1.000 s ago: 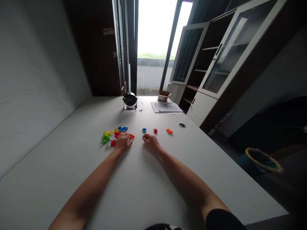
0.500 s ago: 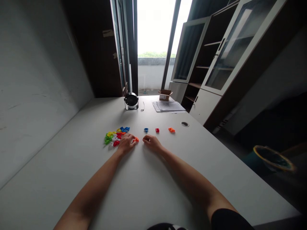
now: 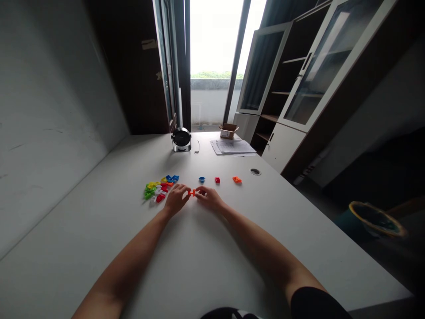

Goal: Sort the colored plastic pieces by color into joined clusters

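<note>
An orange piece (image 3: 194, 192) is between the two hands, above or on the table (image 3: 199, 257); which, I cannot tell. The left hand (image 3: 176, 199) pinches its left end, and the right hand (image 3: 210, 198) pinches its right end. Just left lies a mixed pile (image 3: 150, 193) of coloured pieces. Slightly farther off, a blue piece (image 3: 202, 180), a red piece (image 3: 217, 180) and another orange one (image 3: 237, 180) form a spaced row, left to right. At the far right, papers (image 3: 235, 147) lie near a box (image 3: 227, 133).

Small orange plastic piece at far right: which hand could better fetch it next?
Probably the right hand: it sits nearer that orange piece; the left hand is farther, beside the multicoloured plastic pile.
</note>
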Demonstrator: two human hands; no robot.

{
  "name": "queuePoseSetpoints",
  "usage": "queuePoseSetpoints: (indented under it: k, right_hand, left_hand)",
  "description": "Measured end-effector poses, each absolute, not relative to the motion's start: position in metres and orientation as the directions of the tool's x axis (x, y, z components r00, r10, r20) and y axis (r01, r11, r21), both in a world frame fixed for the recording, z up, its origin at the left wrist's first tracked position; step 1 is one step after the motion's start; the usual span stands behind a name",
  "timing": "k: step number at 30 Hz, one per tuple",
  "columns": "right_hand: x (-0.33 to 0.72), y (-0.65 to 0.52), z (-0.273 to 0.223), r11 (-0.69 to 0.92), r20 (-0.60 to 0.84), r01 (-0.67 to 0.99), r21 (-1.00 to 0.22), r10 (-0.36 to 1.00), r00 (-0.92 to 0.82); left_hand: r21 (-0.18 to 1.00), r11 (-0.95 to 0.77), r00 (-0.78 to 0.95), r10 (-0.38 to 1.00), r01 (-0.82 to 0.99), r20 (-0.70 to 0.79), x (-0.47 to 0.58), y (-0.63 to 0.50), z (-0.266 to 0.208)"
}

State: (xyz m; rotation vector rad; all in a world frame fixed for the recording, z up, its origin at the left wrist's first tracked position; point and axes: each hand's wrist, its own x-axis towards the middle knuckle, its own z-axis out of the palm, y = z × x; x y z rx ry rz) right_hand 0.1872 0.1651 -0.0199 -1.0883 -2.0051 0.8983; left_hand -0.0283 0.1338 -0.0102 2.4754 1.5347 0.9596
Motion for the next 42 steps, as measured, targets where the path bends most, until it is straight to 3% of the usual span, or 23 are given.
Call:
queuePoseSetpoints:
  k: [7, 21, 27, 42]
  right_hand:
    - [0.182, 0.165, -0.028, 0.465, 0.297, 0.369, -0.804, 0.854, -0.428]
    - [0.183, 0.162, -0.029, 0.493, 0.334, 0.353, -0.795, 0.842, -0.423]
    - [0.185, 0.163, -0.028, 0.455, 0.304, 0.258, -0.852, 0.833, -0.463]
    - [0.183, 0.172, -0.035, 0.325, 0.226, 0.118, -0.938, 0.834, -0.503]
  left_hand:
    - [0.417, -0.537, 0.358, 0.826, 0.733, 0.435, -0.026, 0.130, -0.008]
    - [0.740, -0.357, 0.214, 0.934, 0.570, 0.286, -0.029, 0.135, -0.015]
    - [0.751, -0.340, 0.151, 0.938, 0.566, 0.311, -0.029, 0.138, -0.021]
    - [0.747, -0.357, 0.188, 0.934, 0.561, 0.305, -0.028, 0.137, -0.022]
